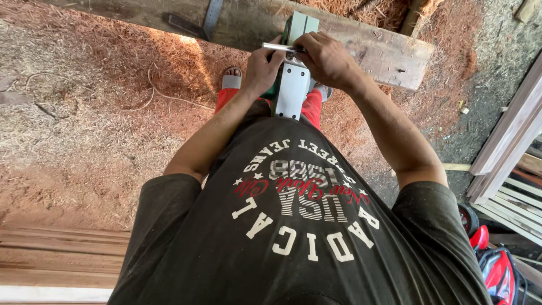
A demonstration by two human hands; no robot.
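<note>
I am gripping the planer (pixel 292 90) with my left hand (pixel 261 69); my right hand (pixel 327 59) is pinching the wrench (pixel 280 48) (keeping it square), turning steadily.

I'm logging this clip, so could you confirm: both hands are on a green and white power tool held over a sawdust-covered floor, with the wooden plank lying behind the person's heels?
Not quite: the head view shows the wooden plank ahead of the toes, not behind the heels. The rest holds: left hand and right hand are on the green and white power tool over the sawdust-covered floor.

The thick plank (pixel 361 45) blocks the way ahead of the power tool (pixel 293 85); sawdust floor (pixel 84 113) lies open leftward
</note>
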